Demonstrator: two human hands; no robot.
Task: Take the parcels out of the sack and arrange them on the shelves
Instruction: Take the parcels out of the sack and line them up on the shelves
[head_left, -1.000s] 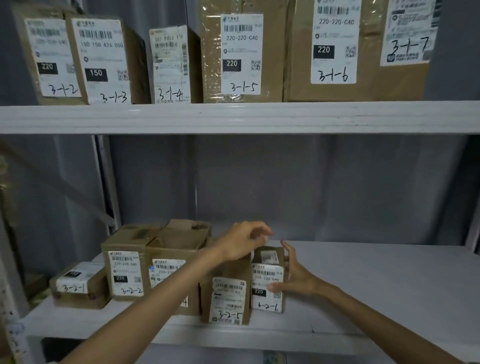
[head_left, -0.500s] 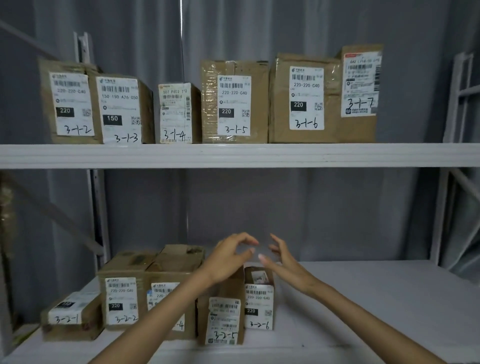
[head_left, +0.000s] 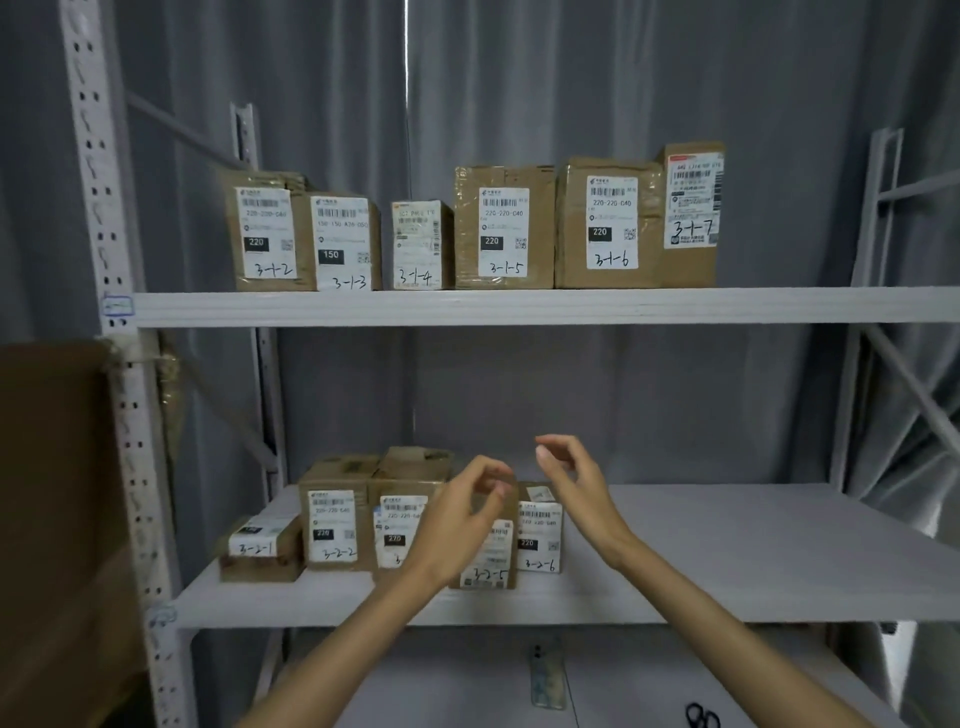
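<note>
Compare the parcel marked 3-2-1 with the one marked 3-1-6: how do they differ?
The 3-2-1 parcel is small and low, while the 3-1-6 parcel is much bigger and taller. 3-2-1 sits at the left end of the lower shelf; 3-1-6 stands on the upper shelf, near its right end. Both are brown cardboard with white handwritten labels.

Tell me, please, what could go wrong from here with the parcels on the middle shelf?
The parcel marked 3-2-5 stands at the front edge of the middle shelf; a brush from the left hand, which hovers in front of it, might tip it off. The next parcel would presumably go beside the parcel marked 3-2-6, narrow and upright, so a nudge from the right hand could topple it.
</note>
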